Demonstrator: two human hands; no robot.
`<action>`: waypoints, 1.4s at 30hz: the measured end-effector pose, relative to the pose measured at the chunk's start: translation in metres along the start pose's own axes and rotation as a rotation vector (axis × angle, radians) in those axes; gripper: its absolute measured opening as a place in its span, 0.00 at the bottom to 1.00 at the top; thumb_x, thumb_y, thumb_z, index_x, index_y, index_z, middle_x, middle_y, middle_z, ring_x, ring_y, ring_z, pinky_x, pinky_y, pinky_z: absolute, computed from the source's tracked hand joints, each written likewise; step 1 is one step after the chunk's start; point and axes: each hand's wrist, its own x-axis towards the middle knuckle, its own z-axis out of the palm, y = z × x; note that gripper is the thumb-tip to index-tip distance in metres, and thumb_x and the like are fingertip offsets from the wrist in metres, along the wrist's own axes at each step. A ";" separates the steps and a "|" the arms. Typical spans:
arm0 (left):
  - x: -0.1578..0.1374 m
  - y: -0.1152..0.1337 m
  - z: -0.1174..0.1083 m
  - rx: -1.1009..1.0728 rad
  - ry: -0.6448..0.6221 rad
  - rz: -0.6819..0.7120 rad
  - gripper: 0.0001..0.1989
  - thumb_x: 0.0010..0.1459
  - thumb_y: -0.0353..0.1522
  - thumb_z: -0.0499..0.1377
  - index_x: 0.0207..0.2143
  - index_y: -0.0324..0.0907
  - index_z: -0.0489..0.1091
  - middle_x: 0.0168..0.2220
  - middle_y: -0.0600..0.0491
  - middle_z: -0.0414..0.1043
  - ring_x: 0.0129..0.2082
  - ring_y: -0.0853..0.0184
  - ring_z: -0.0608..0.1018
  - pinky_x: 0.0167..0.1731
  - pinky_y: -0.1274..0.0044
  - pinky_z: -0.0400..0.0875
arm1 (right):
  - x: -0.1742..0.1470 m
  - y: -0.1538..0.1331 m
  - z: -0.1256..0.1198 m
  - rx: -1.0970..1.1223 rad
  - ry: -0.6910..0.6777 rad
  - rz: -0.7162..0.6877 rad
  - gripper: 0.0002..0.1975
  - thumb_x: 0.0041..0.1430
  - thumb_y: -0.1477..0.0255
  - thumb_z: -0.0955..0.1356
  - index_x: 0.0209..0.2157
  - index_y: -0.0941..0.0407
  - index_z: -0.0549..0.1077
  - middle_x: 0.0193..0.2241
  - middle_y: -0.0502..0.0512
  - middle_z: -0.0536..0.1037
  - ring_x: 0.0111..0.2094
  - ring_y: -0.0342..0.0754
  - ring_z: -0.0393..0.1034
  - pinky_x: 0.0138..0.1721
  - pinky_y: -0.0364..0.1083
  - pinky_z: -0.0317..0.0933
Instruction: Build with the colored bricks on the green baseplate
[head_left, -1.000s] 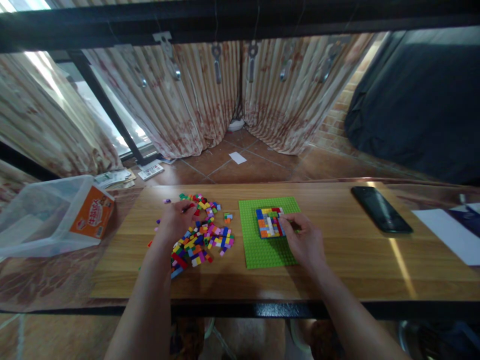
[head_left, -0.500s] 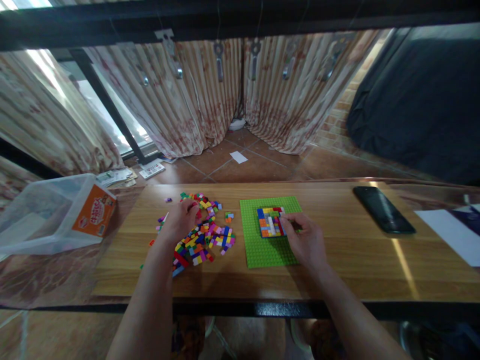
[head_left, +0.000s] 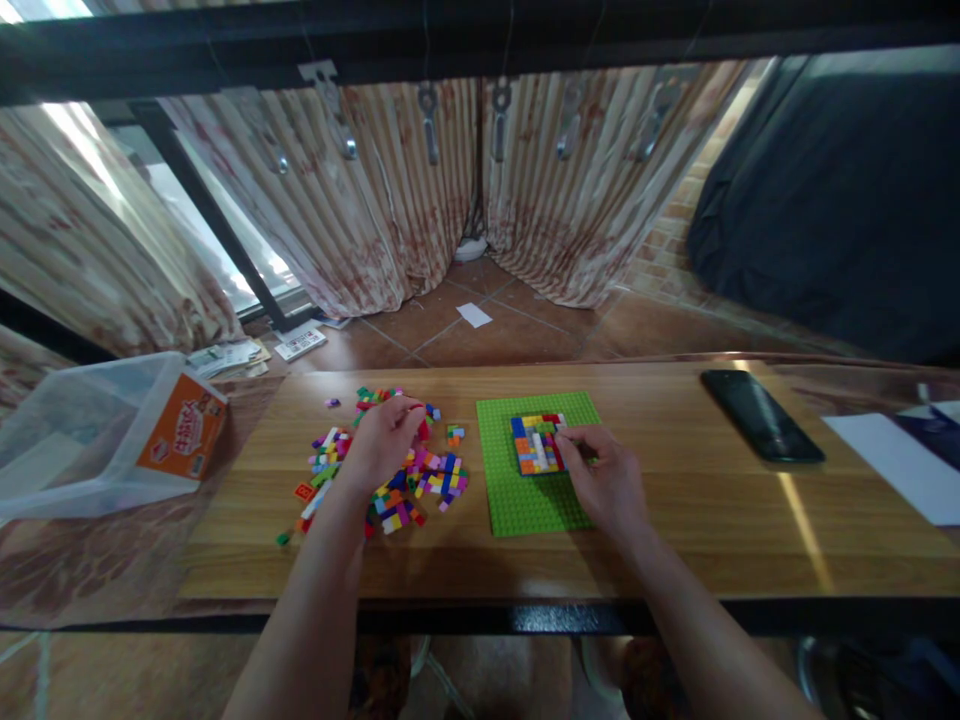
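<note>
Catalogued from my remote seat, head view: one wood-grain tabletop (head_left: 690, 550), spanning the lower half of the frame. One green baseplate (head_left: 517, 510), right of centre, its long axis running from the far edge towards the near. One brick panel (head_left: 526, 452), multicoloured, roughly square, lying flat on the upper middle of that baseplate, its right side partly covered by fingers. One white bar (head_left: 538, 452) upon the panel, long axis also near-to-far. One right hand (head_left: 606, 478), just right of the panel and nearer to it than the other; fingertips meet at its right edge, though whether the grip clasps that edge or merely rests there, I cannot tell. One left hand (head_left: 384, 442), left of centre over the loose bricks (head_left: 442, 482), well apart from the panel, which lies to its right; its grip appears pinched on a red brick (head_left: 424, 430). One small cluster (head_left: 454, 435), between pile and baseplate. One green brick (head_left: 282, 538), lower left, apart from the heap. One black phone (head_left: 761, 416), right of frame. One clear bin (head_left: 82, 430), left edge, orange label facing right.
</note>
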 end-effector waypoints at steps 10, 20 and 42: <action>-0.014 0.031 0.090 -0.283 -0.225 -0.020 0.10 0.58 0.37 0.55 0.33 0.40 0.71 0.28 0.54 0.73 0.20 0.71 0.77 0.19 0.81 0.66 | 0.000 0.003 0.001 0.013 0.006 -0.011 0.10 0.59 0.65 0.65 0.30 0.55 0.75 0.30 0.55 0.78 0.31 0.48 0.71 0.35 0.47 0.64; -0.013 0.046 0.109 -0.133 -0.178 0.025 0.12 0.60 0.35 0.53 0.28 0.40 0.72 0.19 0.55 0.72 0.20 0.70 0.75 0.22 0.80 0.65 | 0.000 0.000 0.000 0.016 0.004 -0.026 0.11 0.60 0.65 0.64 0.31 0.54 0.75 0.31 0.55 0.78 0.32 0.48 0.71 0.35 0.47 0.64; -0.013 0.039 0.105 -0.120 -0.298 0.071 0.26 0.43 0.27 0.65 0.48 0.41 0.67 0.29 0.56 0.73 0.26 0.70 0.74 0.27 0.79 0.68 | 0.001 0.002 -0.002 0.024 0.005 -0.037 0.10 0.60 0.66 0.65 0.30 0.54 0.75 0.30 0.54 0.77 0.31 0.48 0.71 0.34 0.47 0.64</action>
